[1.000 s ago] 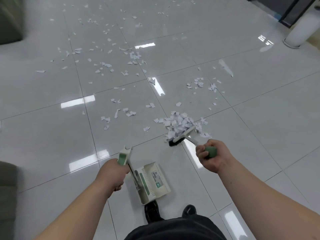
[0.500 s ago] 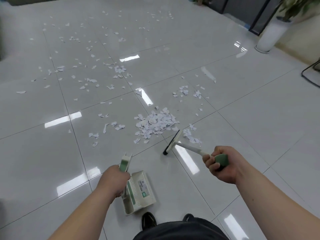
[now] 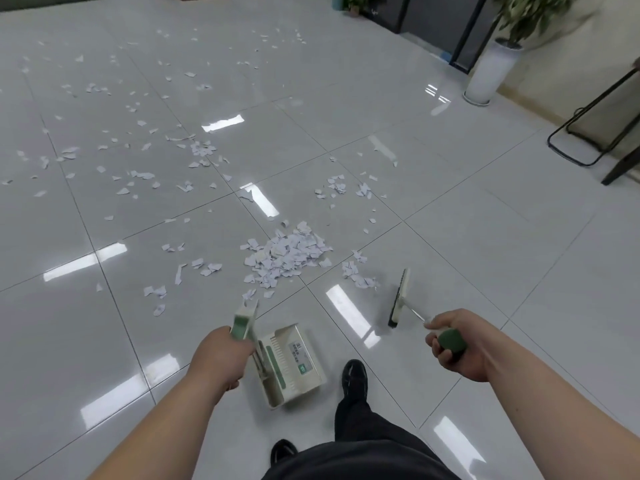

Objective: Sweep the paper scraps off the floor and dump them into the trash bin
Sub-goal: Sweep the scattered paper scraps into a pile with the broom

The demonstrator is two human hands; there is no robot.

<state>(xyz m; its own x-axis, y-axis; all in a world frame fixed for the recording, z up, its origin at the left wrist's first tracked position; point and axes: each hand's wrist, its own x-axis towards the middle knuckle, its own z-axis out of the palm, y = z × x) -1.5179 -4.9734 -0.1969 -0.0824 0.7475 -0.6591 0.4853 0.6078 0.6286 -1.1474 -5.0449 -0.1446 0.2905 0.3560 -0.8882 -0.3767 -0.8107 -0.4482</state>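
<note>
A pale tiled floor [image 3: 485,271] is seen, glossy with light reflections. Paper scraps [image 3: 138,174] are scattered widely across it from nine to twelve o'clock of the person. A dense pile of scraps [image 3: 287,254] is gathered at twelve o'clock, just ahead of both tools, and a smaller cluster [image 3: 356,275] lies at its four o'clock side. A white planter [image 3: 491,74] with a leafy plant is placed far off at two o'clock, with a black metal frame [image 3: 581,133] at four o'clock of it.

A cream dustpan [image 3: 294,365] with a green strip is held low by its upright handle, round which the left hand [image 3: 218,362] is curled. The green grip of a broom [image 3: 398,299] is wrapped by the right hand [image 3: 457,344]. The broom head is set at four o'clock of the pile, just beside the smaller cluster. Its bristles seem to be touching the floor, though contact is not clearly shown. A black shoe [image 3: 354,375] is planted at three o'clock of the dustpan.
</note>
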